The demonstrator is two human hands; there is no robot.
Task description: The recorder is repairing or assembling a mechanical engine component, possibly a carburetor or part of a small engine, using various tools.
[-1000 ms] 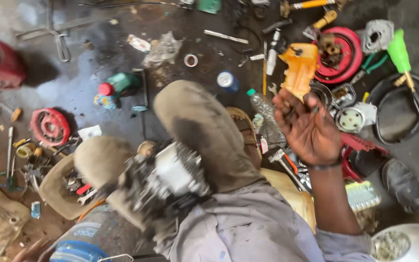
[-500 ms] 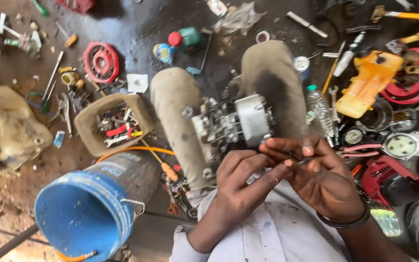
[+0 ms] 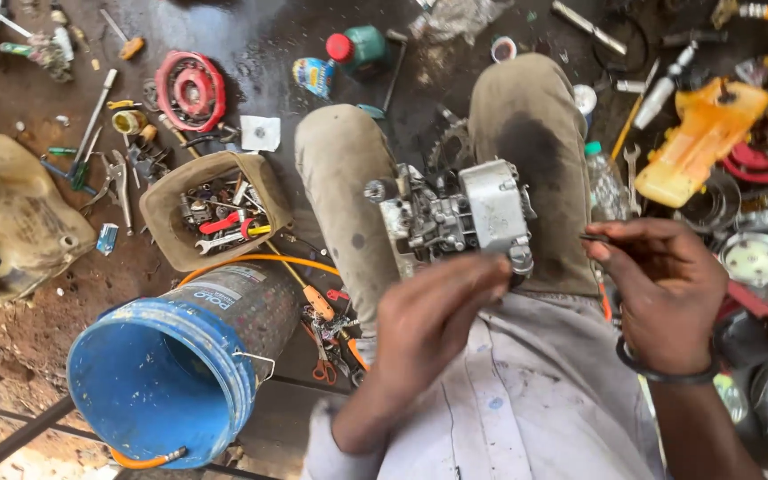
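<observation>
A small grey metal engine block [image 3: 460,218] rests between my knees on my lap. My left hand [image 3: 433,320] reaches up to its lower edge, fingertips touching the metal near a small fitting. My right hand [image 3: 664,289] hovers to the right of the engine, pinching a thin dark pin or small tool [image 3: 596,238] between thumb and fingers. My trouser legs [image 3: 344,191] frame the engine on both sides.
A blue bucket [image 3: 166,378] lies tipped at lower left. A tan tray of tools [image 3: 215,209] sits beside my left knee. A yellow plastic housing [image 3: 700,142], red pulley covers [image 3: 190,89], wrenches and scattered parts cover the dark oily floor.
My view has shifted slightly left. My hands, joined together below the engine half a second ago, have parted: the left went up to the engine, the right moved out to the right.
</observation>
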